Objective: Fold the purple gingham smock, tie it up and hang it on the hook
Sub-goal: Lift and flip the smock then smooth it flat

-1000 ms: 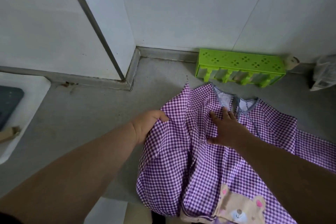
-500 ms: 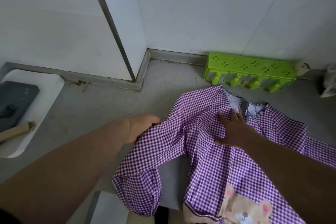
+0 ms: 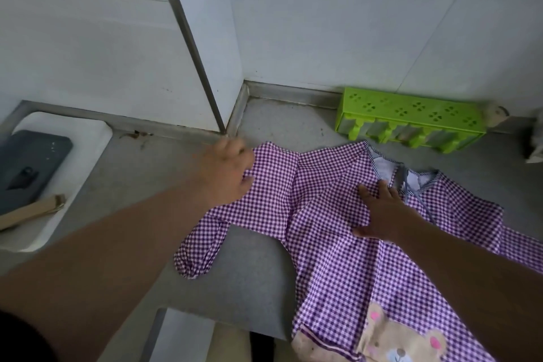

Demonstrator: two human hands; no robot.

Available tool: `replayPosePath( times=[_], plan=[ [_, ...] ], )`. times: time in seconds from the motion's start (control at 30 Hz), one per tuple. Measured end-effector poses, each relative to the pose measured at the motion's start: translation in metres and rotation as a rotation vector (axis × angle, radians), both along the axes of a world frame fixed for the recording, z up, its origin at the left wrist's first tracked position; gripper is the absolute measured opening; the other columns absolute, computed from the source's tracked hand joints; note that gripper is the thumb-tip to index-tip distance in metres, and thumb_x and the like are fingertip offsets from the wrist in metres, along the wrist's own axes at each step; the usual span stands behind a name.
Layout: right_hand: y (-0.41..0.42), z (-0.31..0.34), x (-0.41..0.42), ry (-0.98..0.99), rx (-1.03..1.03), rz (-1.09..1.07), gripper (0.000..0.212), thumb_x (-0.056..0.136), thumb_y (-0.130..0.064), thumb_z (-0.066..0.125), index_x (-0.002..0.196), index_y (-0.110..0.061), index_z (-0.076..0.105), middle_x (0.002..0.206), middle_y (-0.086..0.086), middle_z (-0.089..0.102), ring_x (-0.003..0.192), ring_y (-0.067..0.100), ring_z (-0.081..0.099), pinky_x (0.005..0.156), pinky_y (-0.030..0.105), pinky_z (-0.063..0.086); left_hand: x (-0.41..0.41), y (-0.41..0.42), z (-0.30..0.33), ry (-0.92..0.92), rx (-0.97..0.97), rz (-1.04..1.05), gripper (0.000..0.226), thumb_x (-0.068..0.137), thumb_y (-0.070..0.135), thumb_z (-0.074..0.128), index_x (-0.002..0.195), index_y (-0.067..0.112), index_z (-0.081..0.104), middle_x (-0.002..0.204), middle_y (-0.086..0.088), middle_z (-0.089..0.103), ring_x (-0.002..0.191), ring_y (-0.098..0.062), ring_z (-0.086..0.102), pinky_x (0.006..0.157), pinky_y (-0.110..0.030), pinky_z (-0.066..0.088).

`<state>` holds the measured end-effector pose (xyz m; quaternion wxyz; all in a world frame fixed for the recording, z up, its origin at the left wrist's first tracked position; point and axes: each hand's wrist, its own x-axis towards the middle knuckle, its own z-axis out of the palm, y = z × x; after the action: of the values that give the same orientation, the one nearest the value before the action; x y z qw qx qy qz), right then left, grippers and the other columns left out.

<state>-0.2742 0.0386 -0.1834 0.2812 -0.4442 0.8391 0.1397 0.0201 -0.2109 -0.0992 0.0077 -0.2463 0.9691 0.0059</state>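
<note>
Smock (image 3: 338, 244) spread flat on the grey table (image 3: 249, 282), both your hands on it.

Your left hand (image 3: 227, 173) sits at the top of the spread sleeve (image 3: 235, 214); blurred, so can't tell if its grip is closed on cloth or loose. Your right hand (image 3: 379, 211) presses flat below the collar, fingers straight, nothing held. White tray (image 3: 79, 161) far left holds a dark pad (image 3: 29, 167) and a cardboard piece (image 3: 29, 211). Green rack (image 3: 411, 123) sits against the wall; its slots are hard to make out. Smock's right side and hem are cut off by the frame. Bare table lies btw. sleeve and tray.
</note>
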Motion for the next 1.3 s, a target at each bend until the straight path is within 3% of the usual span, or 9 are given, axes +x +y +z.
replayPosePath(
  times=[0.17, 0.3, 0.43, 0.67, 0.9, 1.0, 1.07, 1.17, 1.3],
  plan=[
    [0.0, -0.001, -0.001, -0.004, 0.001, -0.005, 0.132, 0.069, -0.081, 0.069, 0.161, -0.034, -0.015, 0.167, 0.02, -0.022, 0.154, 0.046, -0.012, 0.121, 0.066, 0.019, 0.03, 0.019, -0.037, -0.098, 0.025, -0.238, 0.052, 0.083, 0.056, 0.06, 0.125, 0.025, 0.06, 0.12, 0.001, 0.058, 0.106, -0.019, 0.056, 0.091, -0.04, 0.053],
    [0.002, -0.003, -0.002, 0.003, -0.005, 0.001, 0.132, 0.069, -0.083, 0.067, 0.16, -0.034, -0.015, 0.167, 0.02, -0.021, 0.154, 0.046, -0.012, 0.121, 0.066, 0.019, 0.062, 0.017, -0.053, -0.249, 0.075, 0.137, 0.102, 0.075, 0.074, 0.062, 0.158, 0.027, 0.026, 0.162, -0.01, 0.03, 0.147, -0.033, 0.035, 0.125, -0.051, 0.029],
    [0.002, -0.004, -0.003, 0.005, -0.005, -0.008, 0.131, 0.069, -0.083, 0.067, 0.16, -0.035, -0.014, 0.167, 0.019, -0.021, 0.154, 0.045, -0.012, 0.121, 0.066, 0.019, 0.08, 0.013, -0.057, -0.339, 0.233, 0.554, 0.124, 0.074, 0.071, 0.073, 0.163, 0.026, 0.0, 0.169, -0.017, 0.017, 0.154, -0.039, 0.026, 0.126, -0.053, 0.025],
    [0.001, -0.007, -0.005, 0.021, 0.012, 0.009, 0.131, 0.07, -0.084, 0.064, 0.161, -0.033, -0.014, 0.167, 0.022, -0.018, 0.154, 0.045, -0.012, 0.123, 0.063, 0.015, 0.077, 0.03, -0.058, -0.183, 0.675, 0.578, 0.094, 0.091, 0.024, 0.072, 0.165, 0.026, 0.015, 0.159, -0.011, 0.047, 0.139, -0.032, 0.054, 0.118, -0.048, 0.042],
    [-0.005, -0.001, 0.001, 0.04, 0.052, 0.026, 0.129, 0.073, -0.084, 0.062, 0.162, -0.03, -0.015, 0.166, 0.025, -0.016, 0.154, 0.046, -0.01, 0.125, 0.059, 0.014, 0.063, -0.004, -0.009, 0.277, 0.115, 0.427, 0.037, 0.098, 0.018, 0.068, 0.134, 0.021, 0.06, 0.11, -0.006, 0.072, 0.084, -0.023, 0.067, 0.07, -0.036, 0.055],
    [-0.006, 0.003, 0.003, 0.05, 0.079, 0.022, 0.128, 0.074, -0.083, 0.062, 0.161, -0.03, -0.016, 0.166, 0.024, -0.016, 0.155, 0.046, -0.009, 0.124, 0.059, 0.015, 0.069, -0.018, -0.01, -0.14, -0.174, -0.027, 0.045, 0.086, 0.015, 0.082, 0.128, 0.014, 0.066, 0.11, -0.013, 0.07, 0.085, -0.029, 0.07, 0.071, -0.039, 0.059],
    [-0.008, 0.004, 0.004, 0.054, 0.08, 0.016, 0.129, 0.074, -0.082, 0.063, 0.161, -0.03, -0.016, 0.166, 0.024, -0.017, 0.155, 0.046, -0.009, 0.124, 0.059, 0.016, 0.076, -0.017, -0.023, -0.57, -0.198, -0.014, 0.036, 0.098, 0.028, 0.064, 0.133, 0.019, 0.061, 0.121, -0.008, 0.065, 0.103, -0.028, 0.067, 0.087, -0.04, 0.056],
    [-0.008, 0.002, 0.004, 0.062, 0.07, 0.015, 0.131, 0.071, -0.084, 0.064, 0.161, -0.031, -0.015, 0.167, 0.024, -0.016, 0.155, 0.046, -0.008, 0.123, 0.061, 0.018, 0.091, -0.021, -0.039, -0.734, -0.01, 0.291, 0.059, 0.095, 0.05, 0.031, 0.14, 0.021, 0.055, 0.135, -0.005, 0.057, 0.121, -0.027, 0.06, 0.104, -0.043, 0.051],
    [-0.008, 0.002, 0.003, 0.069, 0.077, 0.011, 0.131, 0.071, -0.084, 0.064, 0.161, -0.032, -0.015, 0.166, 0.024, -0.016, 0.155, 0.046, -0.007, 0.123, 0.062, 0.019, 0.086, 0.007, -0.042, -0.447, 0.002, 0.183, 0.049, 0.09, 0.033, 0.07, 0.132, 0.021, 0.05, 0.135, -0.006, 0.048, 0.115, -0.023, 0.058, 0.097, -0.04, 0.054]
  ],
)
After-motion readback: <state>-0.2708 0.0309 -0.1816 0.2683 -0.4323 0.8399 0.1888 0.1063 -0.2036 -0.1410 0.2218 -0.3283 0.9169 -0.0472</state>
